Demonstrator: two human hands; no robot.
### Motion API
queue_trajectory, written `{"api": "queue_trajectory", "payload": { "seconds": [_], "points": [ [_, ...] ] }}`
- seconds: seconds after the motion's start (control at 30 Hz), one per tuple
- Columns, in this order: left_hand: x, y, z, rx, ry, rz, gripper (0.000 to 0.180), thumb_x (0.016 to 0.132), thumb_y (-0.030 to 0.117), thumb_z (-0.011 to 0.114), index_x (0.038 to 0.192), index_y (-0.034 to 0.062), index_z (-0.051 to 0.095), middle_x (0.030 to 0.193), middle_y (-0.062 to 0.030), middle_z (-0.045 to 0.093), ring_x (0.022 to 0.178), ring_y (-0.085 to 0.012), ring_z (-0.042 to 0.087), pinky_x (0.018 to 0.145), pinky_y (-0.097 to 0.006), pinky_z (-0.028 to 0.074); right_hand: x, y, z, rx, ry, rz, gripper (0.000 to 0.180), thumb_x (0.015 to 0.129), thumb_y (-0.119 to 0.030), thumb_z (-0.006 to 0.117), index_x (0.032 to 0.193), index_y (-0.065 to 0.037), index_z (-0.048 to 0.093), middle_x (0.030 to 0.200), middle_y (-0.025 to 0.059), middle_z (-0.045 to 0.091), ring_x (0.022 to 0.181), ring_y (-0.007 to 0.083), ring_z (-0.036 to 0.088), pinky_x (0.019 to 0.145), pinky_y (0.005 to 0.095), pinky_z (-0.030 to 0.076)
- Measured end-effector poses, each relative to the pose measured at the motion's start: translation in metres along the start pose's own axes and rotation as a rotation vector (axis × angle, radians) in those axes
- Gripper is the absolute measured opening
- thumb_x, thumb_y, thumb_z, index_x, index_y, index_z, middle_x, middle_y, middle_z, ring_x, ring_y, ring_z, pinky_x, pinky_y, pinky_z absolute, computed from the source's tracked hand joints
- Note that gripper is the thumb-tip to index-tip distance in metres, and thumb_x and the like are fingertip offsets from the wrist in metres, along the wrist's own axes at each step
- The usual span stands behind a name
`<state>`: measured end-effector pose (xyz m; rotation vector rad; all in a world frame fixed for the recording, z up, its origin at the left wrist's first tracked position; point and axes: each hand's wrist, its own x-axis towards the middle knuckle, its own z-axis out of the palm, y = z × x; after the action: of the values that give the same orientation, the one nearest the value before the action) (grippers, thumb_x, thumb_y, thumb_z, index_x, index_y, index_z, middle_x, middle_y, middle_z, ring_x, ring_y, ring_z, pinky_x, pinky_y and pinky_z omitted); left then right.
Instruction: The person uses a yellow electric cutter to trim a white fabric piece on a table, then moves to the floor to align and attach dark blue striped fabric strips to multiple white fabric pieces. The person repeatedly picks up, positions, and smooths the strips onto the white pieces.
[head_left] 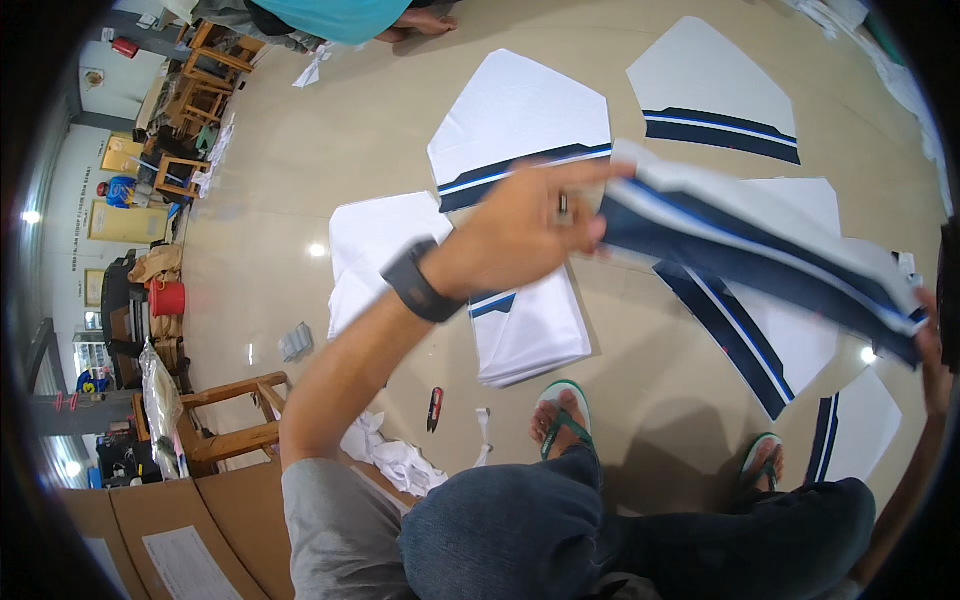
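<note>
A white fabric panel (760,245) with navy and blue stripes is stretched in the air in front of me, smeared a little by motion. My left hand (520,225), with a dark watch on its wrist, pinches the panel's left end between thumb and fingers. At the far right, my right hand (932,360) is closed on the other end, and most of its fingers are hidden. Below it lie a similar striped panel (745,345) and a folded white piece (535,340). Farther off, another white panel (525,105) lies on the floor.
A red and black hand tool (435,410) lies on the floor near white scraps (400,455). At the lower left stand a cardboard box (235,520) and a wooden stool (235,440). Another person (325,18) is at the top. More striped panels (710,80) lie ahead.
</note>
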<state>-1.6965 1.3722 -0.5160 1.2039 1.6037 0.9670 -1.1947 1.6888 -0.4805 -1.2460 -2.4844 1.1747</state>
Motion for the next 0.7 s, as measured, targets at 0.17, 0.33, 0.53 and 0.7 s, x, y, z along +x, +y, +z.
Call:
{"api": "queue_trajectory", "payload": {
  "seconds": [0.17, 0.33, 0.53, 0.7],
  "points": [
    [-0.041, -0.138, 0.1, -0.061, -0.211, -0.22, 0.058, 0.08, -0.001, 0.06, 0.137, 0.0071, 0.056, 0.111, -0.0115, 0.069, 0.088, -0.0183, 0.066, 0.081, -0.034, 0.053, -0.005, 0.046, 0.151, 0.277, -0.428, 0.293, 0.026, 0.08, -0.001, 0.071, 0.106, 0.002, 0.07, 0.08, 0.0085, 0.07, 0.069, 0.0177, 0.068, 0.069, 0.032, 0.055],
    [-0.119, -0.211, 0.192, -0.109, -0.514, -0.484, 0.048, 0.078, 0.001, 0.055, 0.126, 0.0042, 0.063, 0.091, -0.0152, 0.068, 0.081, -0.026, 0.066, 0.079, -0.035, 0.051, -0.069, 0.129, 0.268, -0.232, -1.114, -0.157, 0.022, 0.084, -0.018, 0.069, 0.101, -0.005, 0.073, 0.09, 0.0171, 0.071, 0.08, 0.0305, 0.069, 0.075, 0.0392, 0.054],
    [-0.166, -0.193, 0.161, -0.212, 0.001, -0.725, 0.028, 0.084, 0.01, 0.068, 0.11, 0.0023, 0.07, 0.099, -0.0132, 0.071, 0.091, -0.0264, 0.067, 0.079, -0.036, 0.053, -0.028, 0.094, 0.275, -0.497, -1.577, -0.145, 0.024, 0.083, -0.025, 0.072, 0.099, -0.008, 0.073, 0.094, 0.0172, 0.071, 0.084, 0.0315, 0.069, 0.08, 0.039, 0.053],
    [-0.208, -0.23, 0.121, 0.415, 0.55, -0.462, 0.033, 0.08, 0.008, 0.071, 0.112, 0.0037, 0.068, 0.107, -0.0137, 0.067, 0.095, -0.0339, 0.065, 0.079, -0.038, 0.055, 0.079, 0.005, 0.252, -0.463, -0.898, -0.183, 0.033, 0.08, -0.023, 0.071, 0.1, 0.003, 0.07, 0.1, 0.0212, 0.071, 0.093, 0.0364, 0.068, 0.088, 0.0413, 0.054]
  ]
}}
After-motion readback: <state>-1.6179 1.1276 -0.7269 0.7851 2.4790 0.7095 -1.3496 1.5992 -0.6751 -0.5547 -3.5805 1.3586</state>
